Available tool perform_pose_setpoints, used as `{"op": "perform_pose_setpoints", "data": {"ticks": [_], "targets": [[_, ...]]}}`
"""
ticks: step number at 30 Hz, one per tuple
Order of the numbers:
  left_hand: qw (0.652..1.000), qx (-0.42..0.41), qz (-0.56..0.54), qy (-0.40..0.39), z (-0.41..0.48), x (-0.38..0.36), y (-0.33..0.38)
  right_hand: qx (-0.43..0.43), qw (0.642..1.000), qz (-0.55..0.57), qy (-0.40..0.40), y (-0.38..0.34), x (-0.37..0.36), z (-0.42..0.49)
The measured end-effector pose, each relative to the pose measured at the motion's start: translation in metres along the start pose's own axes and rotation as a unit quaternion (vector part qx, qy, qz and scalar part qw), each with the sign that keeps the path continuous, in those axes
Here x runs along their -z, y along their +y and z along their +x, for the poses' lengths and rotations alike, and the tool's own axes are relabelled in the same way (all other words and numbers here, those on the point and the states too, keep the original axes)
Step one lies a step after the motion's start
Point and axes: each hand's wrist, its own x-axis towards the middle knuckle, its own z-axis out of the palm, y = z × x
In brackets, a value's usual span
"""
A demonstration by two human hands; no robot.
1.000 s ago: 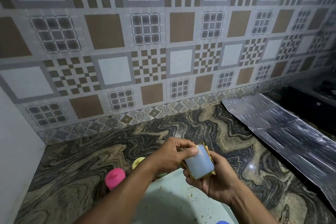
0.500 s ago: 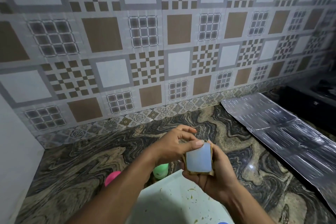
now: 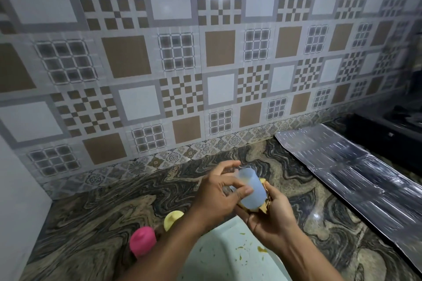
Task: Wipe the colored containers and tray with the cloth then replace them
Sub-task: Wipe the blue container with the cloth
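My left hand (image 3: 214, 196) pinches the pale blue container (image 3: 252, 189) w/ thumb & fingertips, tilted, up over the far edge of the white tray (image 3: 219, 255). Right hand (image 3: 271, 221) is cupped under it, clutching the cloth (image 3: 263, 208) against the container's base & side. Pink container (image 3: 142, 244) & yellow container (image 3: 172, 219) stand on the table (image 3: 91, 223) just left of the tray, beside my left forearm. The tray has food bits on it, so I judge it's not yet wiped. The blue one looks mid-wipe.

Risks as I see them:
- The grip is fingertips only on smooth plastic. Twisting it vs. the cloth could pop it loose, and it'd drop onto the tray or the stone table.
- My left forearm passes close by the pink one. A low swing could tip it.
- If the cloth picks up tray crumbs, it'd smear them back onto wiped containers.
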Motion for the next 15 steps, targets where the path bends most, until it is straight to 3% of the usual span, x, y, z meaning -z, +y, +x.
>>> {"op": "perform_pose_setpoints", "data": {"ticks": [4,8,12,14,15], "targets": [[0.992,-0.084,0.092,-0.004,-0.007,0.000,0.000,0.067,0.996,-0.049,0.031,0.003,0.003,0.006],[0.981,-0.075,0.163,-0.072,-0.009,0.006,-0.006,0.120,0.975,-0.181,0.048,0.000,-0.001,0.008],[0.914,-0.246,0.314,-0.078,-0.010,0.006,-0.019,0.140,0.958,-0.244,0.053,0.001,-0.004,0.007],[0.920,-0.236,0.300,-0.091,-0.011,0.008,-0.020,0.153,0.948,-0.273,0.056,-0.001,-0.004,0.008],[0.938,-0.190,0.273,-0.095,-0.011,0.010,-0.016,0.164,0.944,-0.282,0.057,-0.002,-0.003,0.009]]}}
